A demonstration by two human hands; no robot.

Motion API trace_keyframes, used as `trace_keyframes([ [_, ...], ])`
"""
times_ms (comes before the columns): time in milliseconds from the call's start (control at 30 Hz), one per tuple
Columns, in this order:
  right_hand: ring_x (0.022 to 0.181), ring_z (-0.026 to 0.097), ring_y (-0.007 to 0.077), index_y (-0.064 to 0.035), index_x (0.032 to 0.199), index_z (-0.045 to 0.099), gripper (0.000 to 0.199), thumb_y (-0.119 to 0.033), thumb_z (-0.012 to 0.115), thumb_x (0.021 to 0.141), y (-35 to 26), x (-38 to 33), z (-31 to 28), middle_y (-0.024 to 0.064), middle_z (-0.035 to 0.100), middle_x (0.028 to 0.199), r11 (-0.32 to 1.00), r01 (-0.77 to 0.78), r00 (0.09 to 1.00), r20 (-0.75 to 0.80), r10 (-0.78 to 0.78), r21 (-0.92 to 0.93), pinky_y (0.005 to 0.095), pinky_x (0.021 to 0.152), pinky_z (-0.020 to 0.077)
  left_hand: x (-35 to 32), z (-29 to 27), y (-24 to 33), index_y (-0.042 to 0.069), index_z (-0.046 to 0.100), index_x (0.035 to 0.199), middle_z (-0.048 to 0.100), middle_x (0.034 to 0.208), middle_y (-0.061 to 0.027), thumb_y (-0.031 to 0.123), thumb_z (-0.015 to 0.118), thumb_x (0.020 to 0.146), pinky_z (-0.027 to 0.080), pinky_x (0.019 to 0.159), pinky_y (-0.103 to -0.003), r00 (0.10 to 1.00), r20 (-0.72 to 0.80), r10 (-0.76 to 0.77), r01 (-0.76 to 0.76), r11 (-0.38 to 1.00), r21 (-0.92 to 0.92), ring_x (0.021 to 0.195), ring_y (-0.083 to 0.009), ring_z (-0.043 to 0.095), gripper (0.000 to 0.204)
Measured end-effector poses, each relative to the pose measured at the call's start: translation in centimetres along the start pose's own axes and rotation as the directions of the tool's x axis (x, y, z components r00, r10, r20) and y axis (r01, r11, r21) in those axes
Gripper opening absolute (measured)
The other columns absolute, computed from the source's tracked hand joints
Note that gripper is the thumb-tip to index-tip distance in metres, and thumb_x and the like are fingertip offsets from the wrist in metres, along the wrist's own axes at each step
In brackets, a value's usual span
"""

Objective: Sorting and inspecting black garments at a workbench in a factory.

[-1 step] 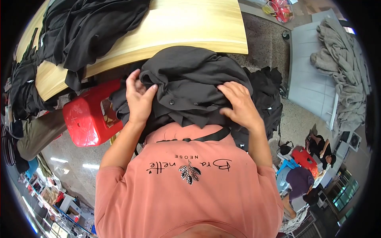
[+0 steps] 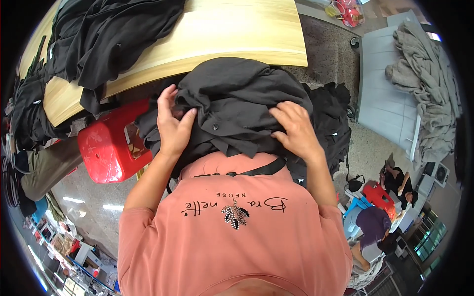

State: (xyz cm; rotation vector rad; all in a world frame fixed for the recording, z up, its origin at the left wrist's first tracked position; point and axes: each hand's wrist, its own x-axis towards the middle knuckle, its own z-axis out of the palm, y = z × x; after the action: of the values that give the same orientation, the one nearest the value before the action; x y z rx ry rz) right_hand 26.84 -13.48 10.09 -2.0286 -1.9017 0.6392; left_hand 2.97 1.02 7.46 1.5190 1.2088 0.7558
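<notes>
A black buttoned garment (image 2: 242, 91) lies bunched across my lap, its upper folds against the table edge. Two dark buttons show along its front. At its left side is my left hand (image 2: 173, 121), palm turned inward. Its thumb touches a fold while the fingers stand apart from the thumb, with the fingertips partly behind the cloth. My right hand (image 2: 298, 130) bends over the garment's right part, fingertips on the cloth and thumb drawn in against it near the buttoned edge. What lies beneath the folds is hidden.
A wooden table (image 2: 237, 29) stands in front, with more dark clothing (image 2: 113, 39) piled on its left. Close on my left is a red plastic stool (image 2: 106, 148). Dark cloth (image 2: 331, 113) hangs at my right, beside a wheeled grey cart (image 2: 385, 93). Another person (image 2: 370, 224) works farther right.
My right hand has shifted slightly, and its thumb has drawn in and up toward the cloth. My left hand and the garment look almost the same.
</notes>
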Motion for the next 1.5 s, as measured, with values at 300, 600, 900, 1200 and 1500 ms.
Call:
trace_keyframes([
  [300,0.081,0.057,0.0288,0.0006,0.086,0.059,0.022,0.001,0.063,0.064,-0.8,0.7,0.5,0.0121,0.06,0.085,0.99,0.072,0.986,-0.159,-0.052,0.122,0.0336,0.069,0.0458,-0.6,1.4,4.6,0.013,0.058,0.104,0.047,0.121,-0.012,0.025,0.076,0.055,0.026,0.095,-0.049,0.66,0.571,0.488,-0.746,0.513,0.425,0.117,-0.0328,0.038,0.054],
  [600,0.068,0.057,0.026,0.0017,0.08,0.058,0.022,-0.003,0.069,0.062,-4.0,3.5,0.2,0.0123,0.059,0.076,0.855,0.349,0.896,-0.403,-0.185,0.384,0.0321,0.06,0.0456,-0.9,-0.9,-2.2,0.001,0.045,0.118,0.049,0.111,-0.0093,0.0,0.06,0.075,0.044,0.072,-0.023,0.997,-0.049,0.057,-0.055,0.998,0.031,0.086,-0.0113,0.051,0.046],
  [900,0.065,0.055,0.028,-0.001,0.083,0.057,0.021,0.006,0.06,0.063,-6.1,6.3,2.5,0.01,0.056,0.071,0.888,0.424,0.858,-0.392,-0.332,0.175,0.034,0.059,0.0423,0.8,-1.4,1.8,0.002,0.057,0.08,0.058,0.086,-0.0103,-0.007,0.061,0.064,0.044,0.072,-0.027,0.912,-0.021,0.411,-0.404,0.904,0.138,0.082,-0.0212,0.056,0.019],
  [1200,0.066,0.059,0.0314,0.0044,0.089,0.052,0.03,0.013,0.053,0.06,-6.1,6.8,-1.2,0.0171,0.06,0.081,0.77,0.616,0.665,-0.634,-0.395,0.166,0.0357,0.059,0.049,3.2,-0.2,5.7,0.002,0.061,0.094,0.055,0.085,-0.009,-0.003,0.058,0.057,0.043,0.073,-0.031,0.738,0.437,0.514,-0.538,0.839,-0.077,0.081,-0.022,0.053,0.037],
  [1500,0.078,0.061,0.0314,0.0017,0.085,0.054,0.028,0.017,0.045,0.062,-4.9,6.3,-1.8,0.0171,0.061,0.084,0.746,0.572,0.729,-0.628,-0.271,0.342,0.0353,0.069,0.0493,2.6,-0.9,4.3,-0.003,0.062,0.078,0.059,0.069,0.0003,0.008,0.07,0.071,0.042,0.059,-0.022,0.682,0.7,0.209,0.091,0.926,-0.365,0.065,-0.0043,0.051,0.015],
])
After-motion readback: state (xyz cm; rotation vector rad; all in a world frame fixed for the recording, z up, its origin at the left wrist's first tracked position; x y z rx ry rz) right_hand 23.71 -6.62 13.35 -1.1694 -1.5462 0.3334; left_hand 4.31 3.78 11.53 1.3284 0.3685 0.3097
